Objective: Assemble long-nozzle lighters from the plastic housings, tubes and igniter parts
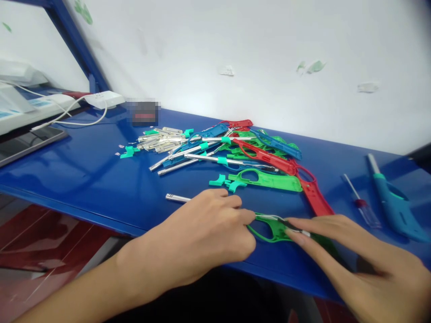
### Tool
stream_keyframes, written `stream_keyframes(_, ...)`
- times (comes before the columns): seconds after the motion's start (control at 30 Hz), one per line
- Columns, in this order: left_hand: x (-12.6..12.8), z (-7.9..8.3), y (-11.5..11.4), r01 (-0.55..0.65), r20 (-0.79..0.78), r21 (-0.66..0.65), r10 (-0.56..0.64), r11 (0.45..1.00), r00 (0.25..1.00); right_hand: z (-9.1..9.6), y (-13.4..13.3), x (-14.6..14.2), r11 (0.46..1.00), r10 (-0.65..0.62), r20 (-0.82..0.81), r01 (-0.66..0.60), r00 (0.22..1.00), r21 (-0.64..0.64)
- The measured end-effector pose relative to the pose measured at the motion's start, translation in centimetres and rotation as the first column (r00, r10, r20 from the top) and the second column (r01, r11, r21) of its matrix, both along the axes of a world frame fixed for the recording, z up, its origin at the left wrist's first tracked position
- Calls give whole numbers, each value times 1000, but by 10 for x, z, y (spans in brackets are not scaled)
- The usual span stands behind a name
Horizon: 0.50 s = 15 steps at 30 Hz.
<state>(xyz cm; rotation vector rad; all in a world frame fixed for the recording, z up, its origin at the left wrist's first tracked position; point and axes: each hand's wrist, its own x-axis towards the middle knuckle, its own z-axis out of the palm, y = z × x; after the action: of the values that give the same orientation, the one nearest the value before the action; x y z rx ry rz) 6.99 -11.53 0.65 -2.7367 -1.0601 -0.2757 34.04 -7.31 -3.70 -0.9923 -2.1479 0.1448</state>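
My left hand (215, 224) is closed over the front of a green lighter shell half (279, 231), near the table's front edge. A silver metal tube (178, 198) sticks out to the left from under that hand. Between the thumb and forefinger of my right hand (346, 251) is a small black part (290, 225) with a white wire (267, 216), pinched at the shell's handle. The undersides of my left fingers are hidden. Just beyond the hands lie turquoise triggers (237, 185), another green shell half (276, 180) and a red shell half (316, 193).
Further back is a pile of blue shell halves (279, 143), metal tubes (202, 158) and clear fuel tanks (163, 140). A screwdriver (365, 208) and a blue lighter (395, 202) lie at right. White cabled devices (104, 98) stand at left, before the white wall (256, 40).
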Motion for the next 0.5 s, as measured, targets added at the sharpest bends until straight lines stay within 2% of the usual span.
stream_keyframes(0.27, 0, 0, 0, 0, 9, 4, 0, 1000, 1000, 3, 1, 1, 996, 91, 33, -91, 995, -9)
stream_keyframes(0.5, 0, 1, 0, 1, 4, 5, -1, 1000, 1000, 2, -1, 0, 996, -87, 2, 87, 996, -27)
